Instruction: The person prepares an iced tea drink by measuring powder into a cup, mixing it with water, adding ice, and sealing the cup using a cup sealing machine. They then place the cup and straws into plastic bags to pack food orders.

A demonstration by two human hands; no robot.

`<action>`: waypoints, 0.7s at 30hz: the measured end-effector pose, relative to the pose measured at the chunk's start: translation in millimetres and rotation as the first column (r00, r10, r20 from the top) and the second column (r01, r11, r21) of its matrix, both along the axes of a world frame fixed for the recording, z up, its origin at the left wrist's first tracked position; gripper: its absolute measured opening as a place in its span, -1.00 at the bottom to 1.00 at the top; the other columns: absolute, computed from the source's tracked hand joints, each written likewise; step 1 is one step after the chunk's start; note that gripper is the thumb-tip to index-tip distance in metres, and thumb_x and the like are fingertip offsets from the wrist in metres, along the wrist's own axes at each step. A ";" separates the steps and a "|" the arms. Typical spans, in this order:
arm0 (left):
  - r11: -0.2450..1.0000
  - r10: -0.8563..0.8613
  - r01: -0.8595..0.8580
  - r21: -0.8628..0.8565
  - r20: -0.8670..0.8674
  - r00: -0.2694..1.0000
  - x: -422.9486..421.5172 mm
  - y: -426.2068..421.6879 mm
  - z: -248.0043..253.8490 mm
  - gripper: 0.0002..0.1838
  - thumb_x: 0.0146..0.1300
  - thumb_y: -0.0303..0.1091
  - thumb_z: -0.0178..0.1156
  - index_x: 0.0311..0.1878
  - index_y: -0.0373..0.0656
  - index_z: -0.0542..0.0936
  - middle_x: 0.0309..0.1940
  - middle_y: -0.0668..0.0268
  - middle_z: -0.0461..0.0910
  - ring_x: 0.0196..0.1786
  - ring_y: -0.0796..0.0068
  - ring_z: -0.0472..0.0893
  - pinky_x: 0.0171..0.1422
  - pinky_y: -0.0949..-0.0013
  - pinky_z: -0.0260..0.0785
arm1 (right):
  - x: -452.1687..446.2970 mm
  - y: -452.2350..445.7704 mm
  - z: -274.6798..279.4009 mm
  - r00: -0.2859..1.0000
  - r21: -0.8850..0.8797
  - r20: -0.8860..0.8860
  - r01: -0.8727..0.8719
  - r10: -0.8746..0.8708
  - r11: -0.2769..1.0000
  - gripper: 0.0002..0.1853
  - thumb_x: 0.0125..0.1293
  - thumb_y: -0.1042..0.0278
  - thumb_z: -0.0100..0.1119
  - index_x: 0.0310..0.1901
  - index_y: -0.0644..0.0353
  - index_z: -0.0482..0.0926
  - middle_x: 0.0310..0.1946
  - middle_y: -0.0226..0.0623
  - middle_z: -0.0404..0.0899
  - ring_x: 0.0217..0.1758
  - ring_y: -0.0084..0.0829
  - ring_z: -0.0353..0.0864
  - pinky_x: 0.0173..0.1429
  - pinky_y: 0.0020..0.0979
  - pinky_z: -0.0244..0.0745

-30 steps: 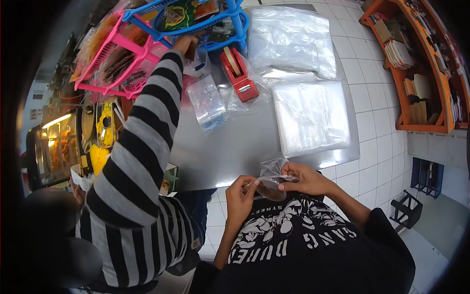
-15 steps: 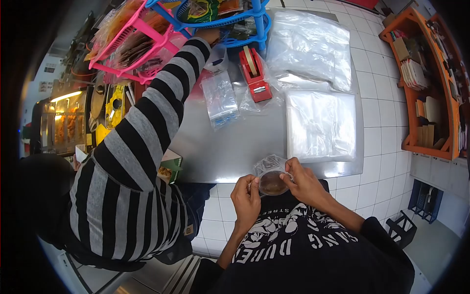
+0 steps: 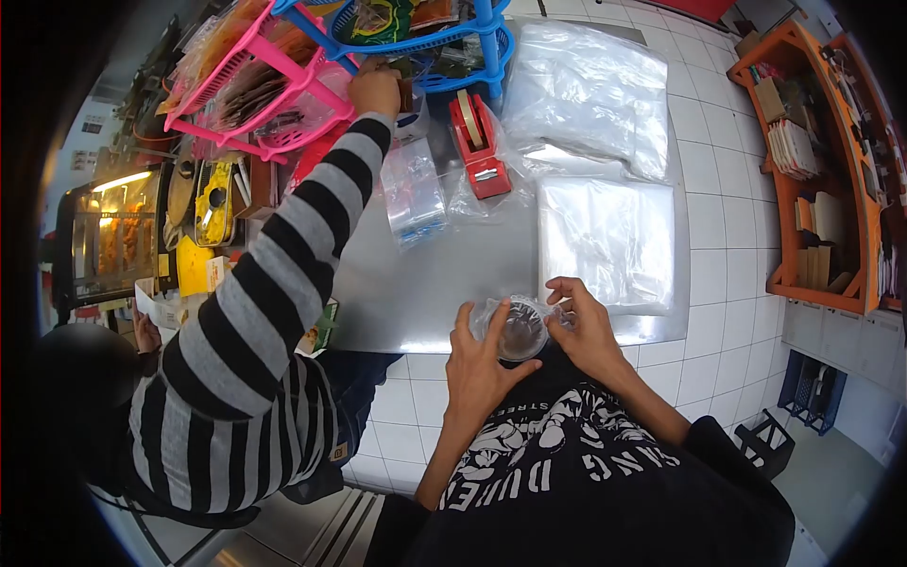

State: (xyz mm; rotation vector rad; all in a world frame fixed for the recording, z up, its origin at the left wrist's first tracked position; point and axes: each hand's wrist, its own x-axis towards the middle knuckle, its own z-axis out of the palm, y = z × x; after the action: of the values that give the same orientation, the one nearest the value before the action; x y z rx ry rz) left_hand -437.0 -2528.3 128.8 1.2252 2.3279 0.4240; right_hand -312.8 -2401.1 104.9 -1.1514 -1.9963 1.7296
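A round clear container, with crinkled clear plastic bag film about its rim, is at the table's front edge, close to my body. My left hand grips its left side, forefinger up by the rim and thumb below it. On the right, my right hand has thumb and fingertips pinched on the gathered bag film beside the container. What is inside the container is hard to make out.
A co-worker in a striped sleeve reaches across at left, their hand by the blue rack. A pink rack, a red tape dispenser, small clear bags and plastic bag stacks stand on the metal table.
My left fingers have spread from a pinch on the rim to around the container's side. My right hand has drawn bag film to the right. The co-worker's hand has moved slightly back from the rack.
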 end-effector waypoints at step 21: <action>0.993 0.062 -0.063 0.097 0.014 0.998 5.4 16.3 -5.0 -0.30 0.09 -0.06 0.36 0.28 -0.06 0.36 0.06 0.00 0.37 -0.10 -0.03 0.59 -0.13 0.07 0.51 | 27.9 10.7 -35.2 0.985 -0.241 0.140 -0.066 0.103 0.968 -0.69 0.35 0.25 0.06 -0.38 0.38 0.54 -0.48 0.03 0.56 -0.41 0.00 0.54 -0.29 -0.18 0.41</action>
State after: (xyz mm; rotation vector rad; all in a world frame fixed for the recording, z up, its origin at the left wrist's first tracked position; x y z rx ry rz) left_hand -431.7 -2512.0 123.8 1.1939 2.3661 0.5707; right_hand -285.0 -2390.3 69.8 -1.3266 -1.9923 2.0238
